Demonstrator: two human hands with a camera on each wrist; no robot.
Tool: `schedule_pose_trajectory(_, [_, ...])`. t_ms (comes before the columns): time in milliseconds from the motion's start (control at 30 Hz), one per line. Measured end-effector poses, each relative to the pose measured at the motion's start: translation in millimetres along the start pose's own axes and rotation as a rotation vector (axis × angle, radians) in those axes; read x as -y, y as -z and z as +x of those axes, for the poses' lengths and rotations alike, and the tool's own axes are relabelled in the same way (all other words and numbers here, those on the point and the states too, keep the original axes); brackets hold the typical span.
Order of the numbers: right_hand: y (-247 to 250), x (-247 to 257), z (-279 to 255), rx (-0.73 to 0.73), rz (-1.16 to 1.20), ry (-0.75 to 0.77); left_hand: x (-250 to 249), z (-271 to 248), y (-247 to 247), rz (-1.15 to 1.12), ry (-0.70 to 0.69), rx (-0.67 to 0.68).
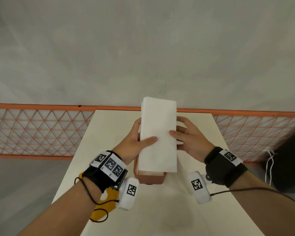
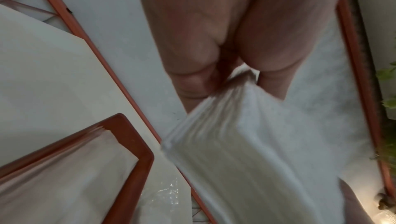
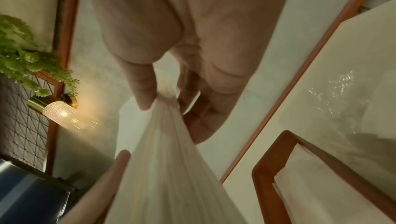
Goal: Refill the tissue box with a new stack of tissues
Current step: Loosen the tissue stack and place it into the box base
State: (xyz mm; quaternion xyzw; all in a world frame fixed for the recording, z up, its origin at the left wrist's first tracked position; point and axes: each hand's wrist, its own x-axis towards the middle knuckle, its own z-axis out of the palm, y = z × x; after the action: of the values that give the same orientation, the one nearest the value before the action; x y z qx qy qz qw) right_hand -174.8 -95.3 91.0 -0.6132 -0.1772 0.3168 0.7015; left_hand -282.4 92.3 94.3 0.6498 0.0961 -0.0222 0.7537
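While held lengthwise over the terracotta tissue box [image 1: 149, 178], white stack of tissues [image 1: 158, 133] clamped from both sides: left hand [image 1: 136, 142] with thumb on top and fingers beneath, right hand [image 1: 189, 138] pinching the opposite edge likewise. Both grips closed on the stack, clear of the box. Box standing open on the cream surface [image 1: 203, 210], tissues already inside. Yellow object [image 1: 102, 212] lying under the left wrist.

White tissue stack [image 1: 158, 133] hovers flat above the open terracotta box [image 1: 150, 179] (tissues inside).
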Motion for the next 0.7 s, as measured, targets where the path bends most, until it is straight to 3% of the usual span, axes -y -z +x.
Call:
schedule_pose_trajectory(167, [3,-8,13,-0.008,-0.147,0.066,9,6,11,-0.016,0.042,-0.059])
schedule_pose_trajectory(267, [4,-16,25,-0.030,-0.243,0.059,13,11,18,0.106,0.092,-0.058])
schedule_pose_trajectory(367, [3,-25,38,-0.010,-0.252,-0.053,14,24,27,0.164,0.188,-0.077])
schedule_pose_trajectory(500, [6,-39,52,0.060,-0.206,-0.266,18,37,44,0.181,0.349,0.002])
schedule_pose_trajectory(700, [4,-67,71,0.037,-0.334,-0.432,46,56,53,0.295,0.501,0.061])
